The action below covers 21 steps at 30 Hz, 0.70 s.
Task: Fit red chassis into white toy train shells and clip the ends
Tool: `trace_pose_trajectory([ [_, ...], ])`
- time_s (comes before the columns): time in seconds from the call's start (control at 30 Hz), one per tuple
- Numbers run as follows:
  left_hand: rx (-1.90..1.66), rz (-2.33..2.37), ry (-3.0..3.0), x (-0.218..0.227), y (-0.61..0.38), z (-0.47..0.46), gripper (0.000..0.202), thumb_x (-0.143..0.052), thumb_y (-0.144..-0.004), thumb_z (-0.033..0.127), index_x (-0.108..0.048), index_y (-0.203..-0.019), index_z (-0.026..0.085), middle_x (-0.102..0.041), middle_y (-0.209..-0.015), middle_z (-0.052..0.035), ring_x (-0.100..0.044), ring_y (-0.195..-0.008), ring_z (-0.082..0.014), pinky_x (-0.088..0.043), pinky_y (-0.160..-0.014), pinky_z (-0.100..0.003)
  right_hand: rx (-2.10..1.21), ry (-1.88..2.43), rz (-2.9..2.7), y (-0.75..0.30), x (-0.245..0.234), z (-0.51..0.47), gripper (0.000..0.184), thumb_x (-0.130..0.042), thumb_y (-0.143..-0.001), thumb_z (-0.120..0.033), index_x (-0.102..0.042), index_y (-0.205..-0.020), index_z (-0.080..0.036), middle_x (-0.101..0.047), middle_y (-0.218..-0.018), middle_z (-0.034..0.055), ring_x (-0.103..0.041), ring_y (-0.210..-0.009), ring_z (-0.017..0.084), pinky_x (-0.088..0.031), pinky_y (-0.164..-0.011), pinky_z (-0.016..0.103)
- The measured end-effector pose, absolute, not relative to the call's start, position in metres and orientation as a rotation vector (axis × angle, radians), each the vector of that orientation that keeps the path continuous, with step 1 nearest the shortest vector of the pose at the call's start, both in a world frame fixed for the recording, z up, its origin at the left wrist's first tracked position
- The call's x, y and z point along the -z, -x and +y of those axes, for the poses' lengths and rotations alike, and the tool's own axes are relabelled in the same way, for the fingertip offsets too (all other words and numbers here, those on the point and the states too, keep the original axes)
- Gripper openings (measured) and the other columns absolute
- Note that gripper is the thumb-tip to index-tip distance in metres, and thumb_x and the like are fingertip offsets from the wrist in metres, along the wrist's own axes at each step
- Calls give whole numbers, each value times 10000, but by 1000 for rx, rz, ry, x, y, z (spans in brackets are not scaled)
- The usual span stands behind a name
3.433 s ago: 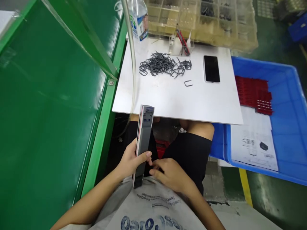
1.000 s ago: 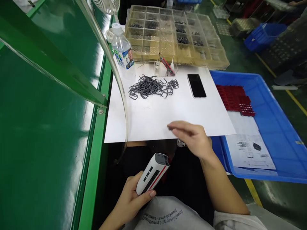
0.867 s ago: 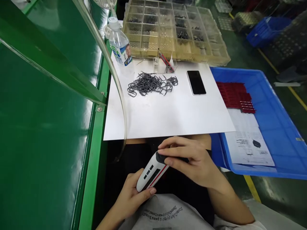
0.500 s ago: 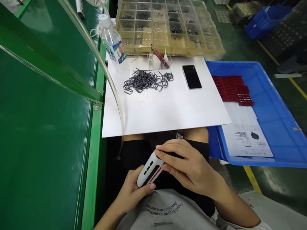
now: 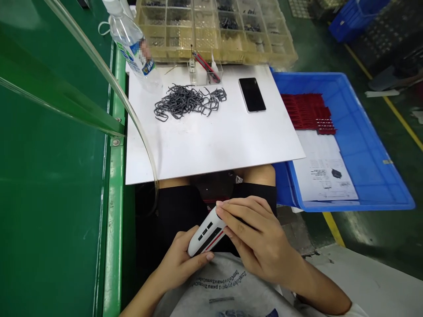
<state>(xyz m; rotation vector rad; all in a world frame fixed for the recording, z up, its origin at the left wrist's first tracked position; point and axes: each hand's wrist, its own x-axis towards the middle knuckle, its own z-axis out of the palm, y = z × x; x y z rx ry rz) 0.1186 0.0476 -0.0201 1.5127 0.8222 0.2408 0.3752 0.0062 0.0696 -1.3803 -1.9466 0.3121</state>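
Observation:
Over my lap I hold a white device (image 5: 205,233) with rounded ends, three small black slots, a black strip and a red stripe; its kind is not clear. My left hand (image 5: 183,254) is closed around its lower end, thumb on the near side. The fingers of my right hand (image 5: 254,233) are closed over its upper end and hide that part. Beyond my hands is a white board (image 5: 211,147), with a tangled pile of dark grey bent clips (image 5: 185,102) and a smartphone (image 5: 252,95) lying on it.
A plastic bottle (image 5: 134,48), a small clear box (image 5: 206,79) with a red cutter, and a compartment tray (image 5: 261,57) stand at the back. To the right is a blue bin (image 5: 373,176) holding red parts (image 5: 306,110) and printed sheets (image 5: 322,176). A clear tube (image 5: 115,90) hangs at left.
The camera view has shifted, so the board and bin appear further left and higher. My right hand has tilted slightly on the device's upper end; both hands still hold it.

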Motion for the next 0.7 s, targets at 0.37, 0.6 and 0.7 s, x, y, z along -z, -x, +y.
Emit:
trace_pose_trajectory([
  [0.37,-345,734,-1574,19,-120,47,307,-766,-1063,472,-656,-978,198,-573,-782,39,-483,-630,-117,-367,-589,-255,-408,1300,-1760,-372,-50,-5,449,-643,-1103,-94,-695,-1531,-220,-803,-1424,107,-729,-1340,266,-521,-1173,513],
  [0.6,-322,724,-1575,20,-121,41,283,-776,-1057,447,-679,-986,191,-543,-752,50,-474,-615,-112,-356,-579,-246,-306,1278,-1921,-381,-49,-13,499,-683,-1057,-56,-686,-1549,-142,-825,-1374,134,-749,-1322,260,-514,-1270,546],
  [0.7,-281,770,-1518,20,-125,36,328,-742,-1068,498,-670,-989,188,-545,-767,40,-471,-629,-123,-362,-589,-258,-250,1274,-1910,-374,-38,-17,645,-680,-1009,-19,-588,-1647,-63,-782,-1443,229,-729,-1360,314,-645,-1128,510],
])
